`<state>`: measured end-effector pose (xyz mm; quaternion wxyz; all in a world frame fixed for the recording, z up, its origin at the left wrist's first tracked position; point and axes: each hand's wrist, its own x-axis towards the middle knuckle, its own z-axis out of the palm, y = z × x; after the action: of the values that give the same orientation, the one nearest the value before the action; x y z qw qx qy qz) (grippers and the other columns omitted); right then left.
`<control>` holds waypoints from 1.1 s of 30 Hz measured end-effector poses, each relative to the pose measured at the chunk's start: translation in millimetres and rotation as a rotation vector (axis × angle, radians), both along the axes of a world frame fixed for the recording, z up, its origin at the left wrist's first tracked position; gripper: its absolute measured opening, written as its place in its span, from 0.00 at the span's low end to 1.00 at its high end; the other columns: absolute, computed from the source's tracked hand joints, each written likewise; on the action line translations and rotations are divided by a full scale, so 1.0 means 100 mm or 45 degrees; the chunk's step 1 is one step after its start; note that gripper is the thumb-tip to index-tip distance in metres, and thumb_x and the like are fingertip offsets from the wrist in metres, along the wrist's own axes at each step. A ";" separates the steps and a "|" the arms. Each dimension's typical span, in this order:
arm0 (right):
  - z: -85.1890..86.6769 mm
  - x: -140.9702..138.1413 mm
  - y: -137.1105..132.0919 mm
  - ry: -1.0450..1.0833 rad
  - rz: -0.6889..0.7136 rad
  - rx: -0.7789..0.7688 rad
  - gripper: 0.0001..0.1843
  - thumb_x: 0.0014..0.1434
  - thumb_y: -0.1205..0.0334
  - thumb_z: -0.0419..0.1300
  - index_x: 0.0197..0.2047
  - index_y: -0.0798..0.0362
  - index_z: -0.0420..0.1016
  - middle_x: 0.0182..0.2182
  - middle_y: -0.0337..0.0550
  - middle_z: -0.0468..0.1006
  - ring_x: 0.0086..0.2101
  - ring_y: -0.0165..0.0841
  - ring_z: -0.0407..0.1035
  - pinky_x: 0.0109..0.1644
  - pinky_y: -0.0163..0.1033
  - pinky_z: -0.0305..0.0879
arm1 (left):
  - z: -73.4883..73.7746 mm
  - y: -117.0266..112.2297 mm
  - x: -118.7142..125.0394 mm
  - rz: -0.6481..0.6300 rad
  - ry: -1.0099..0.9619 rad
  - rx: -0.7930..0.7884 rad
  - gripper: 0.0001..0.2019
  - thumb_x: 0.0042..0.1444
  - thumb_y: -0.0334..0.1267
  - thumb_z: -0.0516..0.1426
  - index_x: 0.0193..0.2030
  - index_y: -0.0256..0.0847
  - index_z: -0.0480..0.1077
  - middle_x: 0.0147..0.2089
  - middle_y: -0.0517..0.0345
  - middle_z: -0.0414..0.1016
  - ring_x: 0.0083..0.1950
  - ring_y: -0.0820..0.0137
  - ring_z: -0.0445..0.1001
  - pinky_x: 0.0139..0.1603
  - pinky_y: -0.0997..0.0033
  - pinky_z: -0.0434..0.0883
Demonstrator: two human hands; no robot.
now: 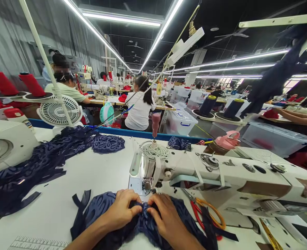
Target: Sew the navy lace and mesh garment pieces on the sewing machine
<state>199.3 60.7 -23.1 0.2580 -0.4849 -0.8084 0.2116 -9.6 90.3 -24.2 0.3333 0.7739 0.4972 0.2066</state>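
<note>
My left hand (123,207) and my right hand (163,217) are side by side at the near edge of the white table (91,173). Both pinch a bunched piece of dark blue patterned fabric (145,225), fingers curled into it. The fabric lies just in front of the needle area (145,185) of a white sewing machine (221,177). Dark straps trail off the fabric to the left.
A heap of the same blue fabric (39,163) covers the table's left. Red and orange scissors (207,211) lie right of my hands. Another machine (5,146), a small fan (59,111) and thread cones (31,83) stand at the left. Other workers (140,104) sit at rows beyond.
</note>
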 end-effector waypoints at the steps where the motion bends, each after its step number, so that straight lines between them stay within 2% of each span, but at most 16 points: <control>1: 0.02 0.00 0.00 0.061 -0.007 -0.074 0.10 0.63 0.70 0.58 0.47 0.49 0.67 0.42 0.41 0.73 0.44 0.39 0.66 0.50 0.44 0.59 | -0.01 -0.02 0.00 0.007 -0.018 -0.026 0.05 0.57 0.35 0.59 0.39 0.44 0.75 0.41 0.59 0.76 0.50 0.60 0.71 0.57 0.56 0.63; 3: 0.06 -0.02 0.01 0.152 0.005 -0.195 0.14 0.63 0.66 0.60 0.52 0.46 0.69 0.45 0.40 0.74 0.46 0.39 0.67 0.52 0.44 0.58 | -0.02 -0.05 0.00 0.017 -0.053 -0.055 0.06 0.57 0.35 0.58 0.40 0.43 0.75 0.42 0.59 0.75 0.52 0.61 0.70 0.58 0.57 0.61; 4: 0.07 -0.04 0.03 0.184 0.011 -0.228 0.13 0.63 0.65 0.59 0.51 0.46 0.71 0.45 0.39 0.75 0.46 0.38 0.67 0.53 0.44 0.58 | -0.03 -0.06 0.00 0.024 -0.070 -0.060 0.06 0.57 0.35 0.57 0.40 0.43 0.75 0.43 0.58 0.75 0.52 0.61 0.69 0.59 0.57 0.60; 7: 0.07 -0.09 0.08 0.251 -0.021 -0.270 0.05 0.60 0.66 0.58 0.39 0.48 0.74 0.39 0.38 0.77 0.43 0.37 0.69 0.50 0.42 0.57 | -0.05 -0.08 0.02 0.049 -0.115 -0.052 0.06 0.57 0.36 0.57 0.39 0.41 0.74 0.43 0.57 0.75 0.53 0.60 0.68 0.59 0.58 0.58; 10: 0.07 -0.11 0.11 0.287 -0.040 -0.307 0.02 0.56 0.66 0.59 0.33 0.50 0.72 0.34 0.37 0.76 0.39 0.36 0.69 0.45 0.39 0.59 | -0.06 -0.07 0.03 0.066 -0.156 -0.047 0.06 0.56 0.37 0.57 0.35 0.41 0.74 0.40 0.57 0.75 0.49 0.62 0.70 0.57 0.60 0.59; 14: 0.10 -0.09 0.14 0.273 -0.011 -0.375 0.02 0.56 0.64 0.58 0.33 0.50 0.72 0.33 0.37 0.76 0.37 0.35 0.69 0.43 0.37 0.59 | -0.05 -0.06 0.01 0.070 -0.180 -0.096 0.08 0.55 0.41 0.57 0.33 0.41 0.76 0.35 0.58 0.74 0.44 0.63 0.71 0.53 0.63 0.61; 22: 0.23 -0.01 0.24 0.125 0.149 -0.486 0.04 0.59 0.64 0.55 0.36 0.50 0.71 0.34 0.36 0.75 0.36 0.33 0.67 0.41 0.35 0.59 | 0.00 -0.06 -0.02 0.042 -0.122 -0.141 0.09 0.57 0.41 0.54 0.35 0.42 0.75 0.40 0.58 0.76 0.49 0.62 0.69 0.55 0.62 0.62; 26: 0.22 -0.03 0.26 0.032 0.152 -0.465 0.04 0.60 0.65 0.56 0.38 0.49 0.72 0.36 0.37 0.76 0.38 0.33 0.69 0.41 0.35 0.60 | -0.03 -0.07 0.01 0.029 -0.068 -0.064 0.08 0.60 0.38 0.54 0.36 0.43 0.74 0.39 0.59 0.75 0.49 0.62 0.70 0.58 0.58 0.62; 29: 0.16 -0.07 0.26 -0.063 0.089 -0.391 0.04 0.60 0.67 0.56 0.37 0.50 0.72 0.36 0.39 0.77 0.39 0.36 0.69 0.43 0.38 0.58 | -0.06 -0.09 0.04 0.040 -0.005 0.077 0.07 0.62 0.35 0.53 0.37 0.42 0.73 0.39 0.58 0.74 0.47 0.62 0.70 0.59 0.52 0.60; 33: 0.09 -0.08 0.25 -0.169 0.006 -0.271 0.07 0.65 0.66 0.54 0.41 0.50 0.73 0.40 0.41 0.78 0.43 0.39 0.69 0.50 0.44 0.53 | -0.07 -0.17 0.04 0.107 0.076 0.318 0.10 0.61 0.28 0.51 0.45 0.40 0.72 0.47 0.50 0.72 0.52 0.56 0.67 0.58 0.45 0.60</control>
<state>191.3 85.5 -14.6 0.1505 -0.5207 -0.7978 0.2641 -5.3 72.9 -31.5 0.2103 0.7937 0.5095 0.2575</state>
